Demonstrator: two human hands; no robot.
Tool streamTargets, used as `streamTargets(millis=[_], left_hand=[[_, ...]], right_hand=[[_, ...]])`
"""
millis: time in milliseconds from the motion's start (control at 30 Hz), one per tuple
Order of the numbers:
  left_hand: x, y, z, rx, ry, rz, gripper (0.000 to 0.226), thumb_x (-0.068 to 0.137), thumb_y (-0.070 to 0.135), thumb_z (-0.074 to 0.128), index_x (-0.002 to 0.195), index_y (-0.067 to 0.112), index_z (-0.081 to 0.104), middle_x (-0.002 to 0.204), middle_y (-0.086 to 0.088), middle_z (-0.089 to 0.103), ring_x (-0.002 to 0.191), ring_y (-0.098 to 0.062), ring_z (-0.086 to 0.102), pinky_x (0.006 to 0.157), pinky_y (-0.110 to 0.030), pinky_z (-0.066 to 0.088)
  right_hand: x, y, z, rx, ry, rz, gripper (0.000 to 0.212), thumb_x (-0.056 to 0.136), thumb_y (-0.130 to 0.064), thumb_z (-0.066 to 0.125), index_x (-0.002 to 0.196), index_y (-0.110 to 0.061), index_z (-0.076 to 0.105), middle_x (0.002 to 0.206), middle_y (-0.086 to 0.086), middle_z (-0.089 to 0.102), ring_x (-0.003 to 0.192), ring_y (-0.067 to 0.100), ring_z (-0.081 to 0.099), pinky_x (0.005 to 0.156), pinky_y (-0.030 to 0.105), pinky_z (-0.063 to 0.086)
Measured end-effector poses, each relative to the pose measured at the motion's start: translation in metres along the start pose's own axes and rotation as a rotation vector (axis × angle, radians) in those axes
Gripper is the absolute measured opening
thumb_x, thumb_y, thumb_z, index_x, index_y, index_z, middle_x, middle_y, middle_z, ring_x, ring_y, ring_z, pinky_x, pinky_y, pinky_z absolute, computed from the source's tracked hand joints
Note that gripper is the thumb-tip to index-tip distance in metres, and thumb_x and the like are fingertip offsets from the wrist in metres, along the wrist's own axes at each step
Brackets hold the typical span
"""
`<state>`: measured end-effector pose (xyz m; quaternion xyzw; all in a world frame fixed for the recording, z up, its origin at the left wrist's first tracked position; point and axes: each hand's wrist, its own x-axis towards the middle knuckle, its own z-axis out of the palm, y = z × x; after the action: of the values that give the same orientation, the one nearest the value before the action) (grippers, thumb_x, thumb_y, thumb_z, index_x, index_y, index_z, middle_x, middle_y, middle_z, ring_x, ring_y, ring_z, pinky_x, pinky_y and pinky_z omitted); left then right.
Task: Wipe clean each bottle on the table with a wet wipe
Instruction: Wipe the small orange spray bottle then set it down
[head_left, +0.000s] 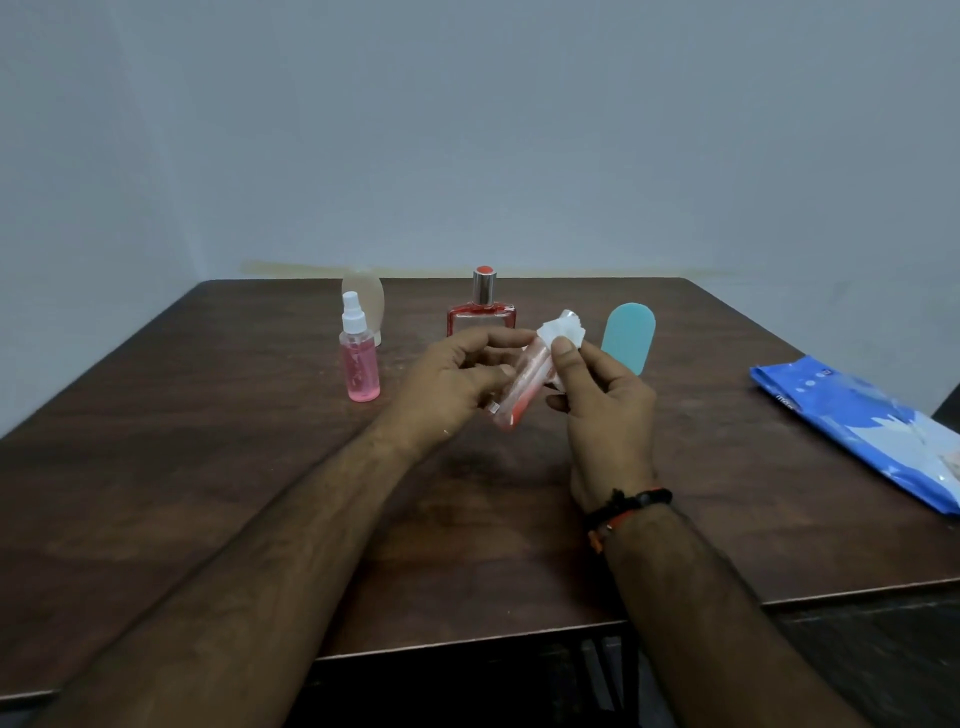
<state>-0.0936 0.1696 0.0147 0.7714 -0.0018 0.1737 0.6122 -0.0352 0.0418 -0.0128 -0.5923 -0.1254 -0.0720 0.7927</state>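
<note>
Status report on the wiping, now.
Left hand grips small bottle, tilted above table. Right hand pinches wet wipe against its upper end. Four other bottles standing behind. Nothing in the way.

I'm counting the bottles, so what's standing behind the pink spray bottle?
A pale, frosted rounded bottle stands just behind the pink spray bottle. The spray bottle covers its lower left part, so its base is only partly visible.

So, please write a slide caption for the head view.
Left hand holds a small bottle while right hand wipes it with a wet wipe.
</note>
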Motion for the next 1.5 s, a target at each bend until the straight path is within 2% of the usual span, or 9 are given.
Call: streamTargets(millis=[200,333,467,633,767,900,1033,1133,1500], left_hand=[[0.000,-0.005,-0.005,-0.230,-0.132,-0.089,0.047,0.095,-0.010,0.051,0.129,0.019,0.066,0.121,-0.017,0.067,0.105,-0.039,0.068,0.076,-0.034,0.062],[0.002,-0.008,-0.005,-0.277,-0.118,-0.061,0.043,0.093,-0.008,0.057,0.125,0.018,0.070,0.107,-0.013,0.072,0.090,-0.023,0.067,0.069,-0.035,0.060],[0.002,-0.012,-0.006,-0.344,-0.089,-0.057,0.043,0.091,-0.007,0.060,0.115,0.025,0.073,0.082,0.006,0.073,0.075,-0.011,0.070,0.061,-0.026,0.056],[0.005,-0.014,-0.007,-0.384,-0.010,-0.057,0.044,0.090,-0.007,0.062,0.123,0.019,0.070,0.110,-0.027,0.067,0.087,-0.024,0.069,0.060,-0.032,0.059],[0.008,-0.016,-0.010,-0.414,0.063,-0.066,0.045,0.087,-0.008,0.064,0.126,0.015,0.066,0.098,-0.009,0.074,0.085,-0.023,0.071,0.065,-0.036,0.059],[0.008,-0.015,-0.011,-0.457,0.074,-0.059,0.037,0.092,-0.006,0.058,0.124,0.013,0.064,0.110,-0.008,0.075,0.098,-0.024,0.071,0.075,-0.036,0.058],[0.007,-0.014,-0.010,-0.448,0.043,-0.054,0.037,0.095,-0.008,0.052,0.124,0.014,0.063,0.125,-0.025,0.066,0.105,-0.032,0.064,0.084,-0.039,0.054],[0.008,-0.015,-0.010,-0.437,0.011,-0.049,0.038,0.096,-0.007,0.051,0.127,0.011,0.063,0.121,-0.016,0.071,0.102,-0.024,0.069,0.083,-0.035,0.058],[0.010,-0.027,-0.017,-0.384,-0.131,-0.089,0.039,0.083,0.010,0.070,0.122,0.007,0.068,0.120,-0.019,0.071,0.107,-0.033,0.067,0.089,-0.049,0.055]], right_hand=[[0.001,-0.002,-0.001,-0.034,0.027,-0.010,0.014,0.093,-0.032,0.063,0.098,-0.027,0.075,0.078,-0.014,0.073,0.072,-0.003,0.060,0.080,0.030,0.056],[-0.002,-0.004,0.001,-0.110,0.055,-0.047,0.021,0.093,-0.034,0.063,0.108,-0.024,0.074,0.086,-0.013,0.073,0.082,-0.002,0.062,0.090,0.037,0.056],[-0.003,-0.004,0.000,-0.254,0.035,-0.173,0.031,0.092,-0.030,0.064,0.120,-0.019,0.069,0.101,0.001,0.065,0.092,0.008,0.061,0.080,0.011,0.049],[-0.009,-0.006,0.004,-0.331,-0.033,-0.339,0.027,0.087,-0.014,0.071,0.113,-0.021,0.071,0.097,0.004,0.060,0.077,0.000,0.055,0.064,0.005,0.045],[-0.014,-0.004,0.006,-0.420,-0.135,-0.449,0.025,0.084,-0.011,0.074,0.108,-0.015,0.075,0.094,0.001,0.058,0.075,0.003,0.054,0.061,0.006,0.044],[-0.017,-0.002,0.006,-0.469,-0.213,-0.493,0.019,0.080,-0.010,0.078,0.098,-0.013,0.077,0.094,0.000,0.058,0.084,0.003,0.055,0.064,0.006,0.044],[-0.017,-0.003,0.005,-0.450,-0.224,-0.494,0.014,0.076,-0.007,0.078,0.089,-0.012,0.078,0.092,0.000,0.061,0.082,0.004,0.057,0.064,0.008,0.045],[-0.018,-0.004,0.004,-0.459,-0.206,-0.510,0.011,0.075,-0.003,0.077,0.084,-0.010,0.078,0.089,0.001,0.062,0.077,0.005,0.057,0.063,0.009,0.045],[-0.013,-0.008,0.002,-0.376,0.023,-0.538,0.023,0.087,-0.004,0.069,0.108,-0.014,0.074,0.100,0.003,0.061,0.090,0.009,0.060,0.077,0.022,0.054]])
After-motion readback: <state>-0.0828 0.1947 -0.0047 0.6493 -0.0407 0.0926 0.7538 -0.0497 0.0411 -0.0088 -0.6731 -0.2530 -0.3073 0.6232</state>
